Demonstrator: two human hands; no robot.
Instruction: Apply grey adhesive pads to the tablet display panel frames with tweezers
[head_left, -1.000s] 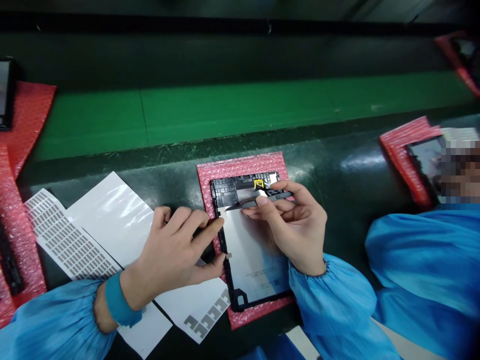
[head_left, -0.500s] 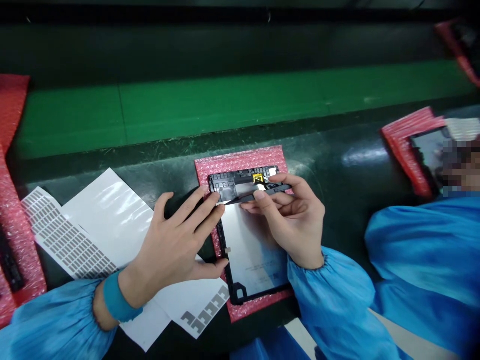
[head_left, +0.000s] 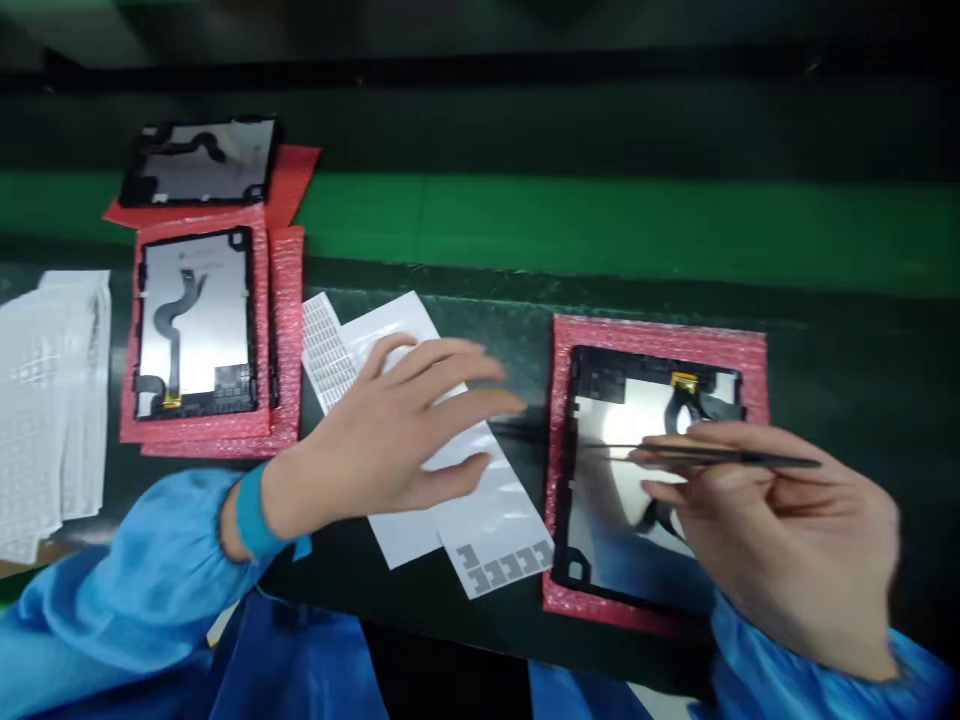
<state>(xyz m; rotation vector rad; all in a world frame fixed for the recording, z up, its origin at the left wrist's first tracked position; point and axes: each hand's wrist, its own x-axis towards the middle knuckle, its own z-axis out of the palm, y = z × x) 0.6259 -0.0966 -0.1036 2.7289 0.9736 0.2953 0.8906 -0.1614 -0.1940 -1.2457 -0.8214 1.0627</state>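
Tweezers (head_left: 720, 456) pinched in right hand (head_left: 780, 540) over tablet panel (head_left: 600, 500); left hand (head_left: 375, 430) open.

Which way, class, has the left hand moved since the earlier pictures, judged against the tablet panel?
Yes: the left hand has moved leftward off the tablet panel, over the white sheet.

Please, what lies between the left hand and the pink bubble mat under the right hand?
The head view shows a white printed sheet and dark bench surface there.
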